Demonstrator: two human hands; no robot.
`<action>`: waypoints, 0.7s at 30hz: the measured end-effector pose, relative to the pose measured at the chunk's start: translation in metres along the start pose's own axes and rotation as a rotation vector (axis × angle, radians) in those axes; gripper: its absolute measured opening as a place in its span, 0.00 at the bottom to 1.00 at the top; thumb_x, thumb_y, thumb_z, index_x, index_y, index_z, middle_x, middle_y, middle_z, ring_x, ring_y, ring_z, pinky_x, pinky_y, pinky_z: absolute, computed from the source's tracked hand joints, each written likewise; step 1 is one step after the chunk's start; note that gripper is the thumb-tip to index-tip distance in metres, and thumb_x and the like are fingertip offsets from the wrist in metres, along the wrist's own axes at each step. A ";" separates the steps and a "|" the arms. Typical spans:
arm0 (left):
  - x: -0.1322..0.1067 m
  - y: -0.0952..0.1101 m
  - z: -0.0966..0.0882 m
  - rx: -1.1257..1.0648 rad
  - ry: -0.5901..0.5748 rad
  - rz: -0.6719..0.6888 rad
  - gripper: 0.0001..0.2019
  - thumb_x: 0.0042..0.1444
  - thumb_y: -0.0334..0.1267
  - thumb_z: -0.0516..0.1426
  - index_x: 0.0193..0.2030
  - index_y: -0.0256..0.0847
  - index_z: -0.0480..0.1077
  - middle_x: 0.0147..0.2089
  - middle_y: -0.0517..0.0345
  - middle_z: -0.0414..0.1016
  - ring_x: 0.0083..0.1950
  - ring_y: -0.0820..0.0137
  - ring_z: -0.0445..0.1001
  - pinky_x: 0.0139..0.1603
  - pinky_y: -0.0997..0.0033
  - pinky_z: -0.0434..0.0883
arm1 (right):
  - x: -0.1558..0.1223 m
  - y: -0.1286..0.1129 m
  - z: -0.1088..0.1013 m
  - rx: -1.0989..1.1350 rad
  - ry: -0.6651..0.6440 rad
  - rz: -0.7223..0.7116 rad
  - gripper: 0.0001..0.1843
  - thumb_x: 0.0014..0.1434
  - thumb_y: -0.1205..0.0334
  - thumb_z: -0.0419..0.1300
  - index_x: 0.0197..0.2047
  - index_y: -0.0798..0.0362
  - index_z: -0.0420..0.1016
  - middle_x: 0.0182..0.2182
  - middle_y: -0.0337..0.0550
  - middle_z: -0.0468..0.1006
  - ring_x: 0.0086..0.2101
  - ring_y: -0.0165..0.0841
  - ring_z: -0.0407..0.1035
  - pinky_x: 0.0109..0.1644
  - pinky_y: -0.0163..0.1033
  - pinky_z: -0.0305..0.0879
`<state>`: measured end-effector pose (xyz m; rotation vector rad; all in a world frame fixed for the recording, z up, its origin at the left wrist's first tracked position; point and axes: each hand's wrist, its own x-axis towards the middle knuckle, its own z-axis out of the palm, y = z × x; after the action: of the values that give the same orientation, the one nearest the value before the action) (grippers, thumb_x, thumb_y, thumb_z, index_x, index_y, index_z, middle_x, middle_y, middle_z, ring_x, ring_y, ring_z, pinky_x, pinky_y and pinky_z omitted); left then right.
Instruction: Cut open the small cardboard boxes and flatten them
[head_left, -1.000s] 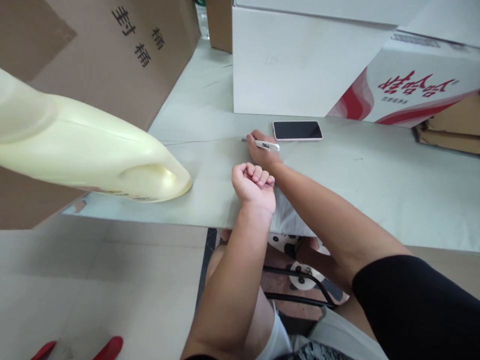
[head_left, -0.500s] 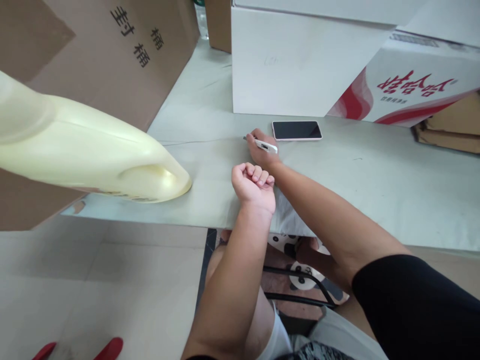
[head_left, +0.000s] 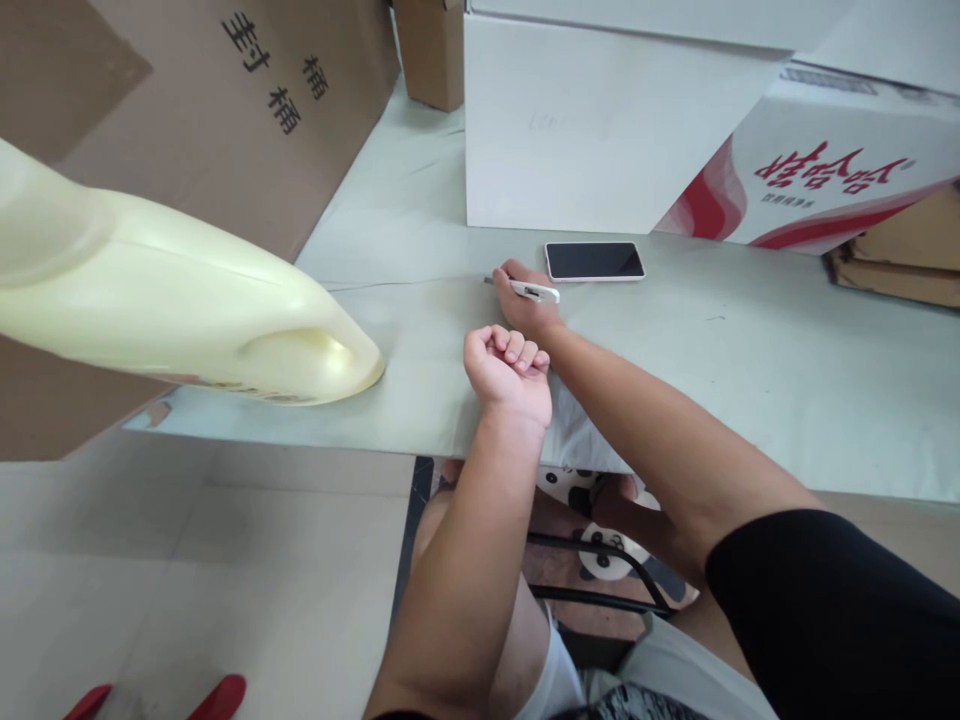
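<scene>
My right hand [head_left: 525, 305] is closed around a white utility knife [head_left: 536, 291], its grey blade pointing left just over the table. In front of it, nearer to me, my left hand [head_left: 510, 378] is turned palm up with its fingers curled in, and nothing shows in it. The left wrist lies close to the table's front edge. Just beyond the right hand a smartphone [head_left: 595, 261] with a dark screen and a pale case lies flat on the table [head_left: 720, 370].
A pale yellow plastic container [head_left: 225, 300] juts in from the left. Behind it stands a large brown carton [head_left: 187, 130]. White boxes [head_left: 600, 130], a small brown box [head_left: 431, 55] and flattened cardboard [head_left: 900, 270] line the back. Red footwear [head_left: 217, 697] is on the floor.
The knife in my right hand has tilted slightly flatter and shifted a little. At the back, the small brown box has come forward and now covers most of a clear bottle. My left hand stays put.
</scene>
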<state>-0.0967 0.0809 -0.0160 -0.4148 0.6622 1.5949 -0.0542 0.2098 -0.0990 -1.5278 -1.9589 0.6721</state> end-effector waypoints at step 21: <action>0.000 0.001 0.001 0.002 0.009 -0.001 0.18 0.65 0.34 0.47 0.22 0.41 0.49 0.18 0.70 0.44 0.15 0.81 0.46 0.22 0.76 0.51 | 0.001 0.000 0.000 0.038 0.009 0.004 0.16 0.69 0.48 0.54 0.33 0.47 0.70 0.28 0.39 0.72 0.33 0.36 0.67 0.43 0.42 0.63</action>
<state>-0.0973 0.0816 -0.0147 -0.4206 0.6704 1.5922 -0.0538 0.2105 -0.0988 -1.5100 -1.9260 0.6984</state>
